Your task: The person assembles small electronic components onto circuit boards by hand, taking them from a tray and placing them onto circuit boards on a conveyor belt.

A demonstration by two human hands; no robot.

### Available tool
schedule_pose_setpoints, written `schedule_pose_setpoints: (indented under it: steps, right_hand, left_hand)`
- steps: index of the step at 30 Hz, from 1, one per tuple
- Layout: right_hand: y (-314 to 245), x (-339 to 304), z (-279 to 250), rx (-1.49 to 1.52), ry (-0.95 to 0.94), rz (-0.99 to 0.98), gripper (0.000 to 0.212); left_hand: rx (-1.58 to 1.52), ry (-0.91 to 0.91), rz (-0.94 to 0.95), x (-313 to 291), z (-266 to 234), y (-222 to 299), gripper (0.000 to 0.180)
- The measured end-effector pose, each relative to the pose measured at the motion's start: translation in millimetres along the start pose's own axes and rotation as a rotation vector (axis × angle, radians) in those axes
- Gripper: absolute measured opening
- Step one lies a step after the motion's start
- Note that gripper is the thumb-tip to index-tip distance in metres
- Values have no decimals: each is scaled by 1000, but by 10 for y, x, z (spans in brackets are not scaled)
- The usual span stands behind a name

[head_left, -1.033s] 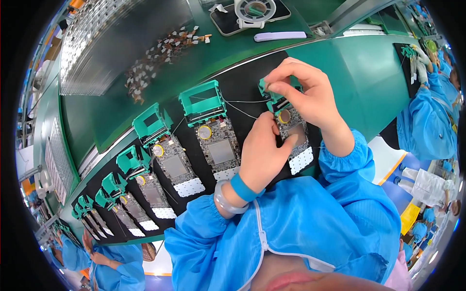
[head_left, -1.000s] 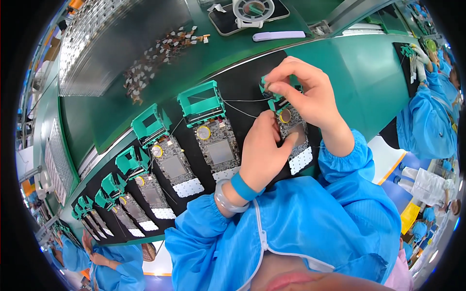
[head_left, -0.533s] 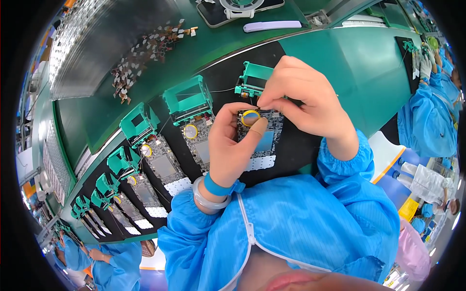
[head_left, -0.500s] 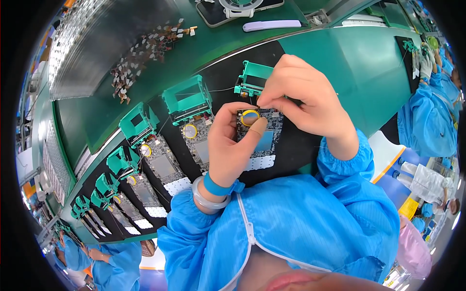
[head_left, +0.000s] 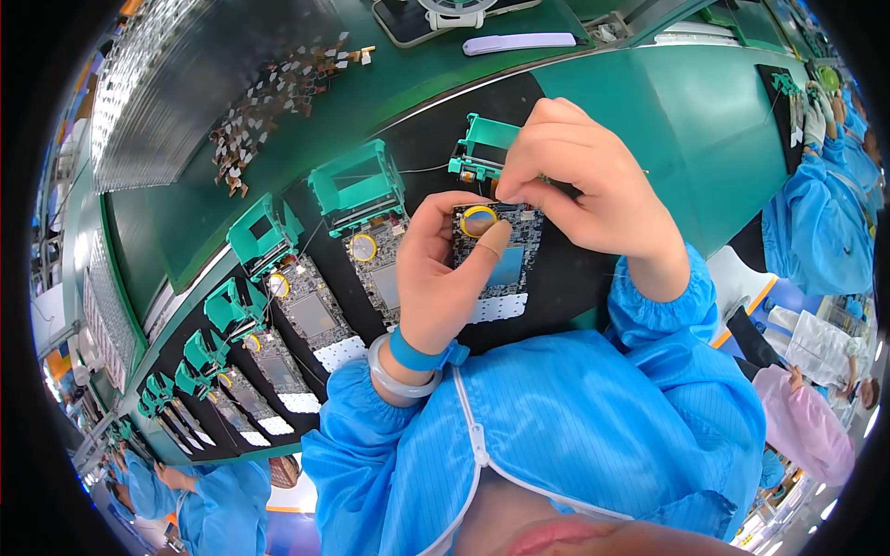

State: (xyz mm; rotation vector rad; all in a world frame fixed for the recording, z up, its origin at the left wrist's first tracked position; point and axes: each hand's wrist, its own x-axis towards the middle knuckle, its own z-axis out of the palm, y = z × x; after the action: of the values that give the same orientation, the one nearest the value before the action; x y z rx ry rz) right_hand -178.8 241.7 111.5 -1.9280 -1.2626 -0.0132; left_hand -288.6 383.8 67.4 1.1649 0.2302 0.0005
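My left hand [head_left: 436, 269] grips a circuit board [head_left: 524, 243] by its left side, thumb lying over the face and fingers curled at the upper edge. On this board sit a round yellow-rimmed part [head_left: 478, 221] and a bluish square; a white perforated strip [head_left: 499, 308] runs along its near end. Thumb and fingertips pressed together, my right hand [head_left: 589, 185] pinches at the board's far edge; whatever is between them is hidden. Just beyond stands a green plastic frame [head_left: 489, 137], partly covered by my right hand. A blue band and a pale bangle circle my left wrist.
Several similar boards, one being this board [head_left: 377, 278], lie leftward on a black mat [head_left: 575, 287] with green frames [head_left: 357, 185]. Small flex pieces [head_left: 269, 120] are heaped beyond. A lilac-handled tool [head_left: 519, 44] and a phone [head_left: 400, 26] lie at the back. Co-workers sit at both sides.
Both hands stay at the board; my right hand has shifted very slightly right. In the right background, a person in pink has moved.
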Motion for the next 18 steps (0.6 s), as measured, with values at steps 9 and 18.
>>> schedule_pose_setpoints:
  steps: [9,18]
  right_hand:
    - [5,-36,32,111,-28,100,17]
    - [-22,-122,102,474,-64,355,39]
  left_hand:
    - [-23,1,24,25,17,-30,27]
    - [-65,118,14,39,62,-56,23]
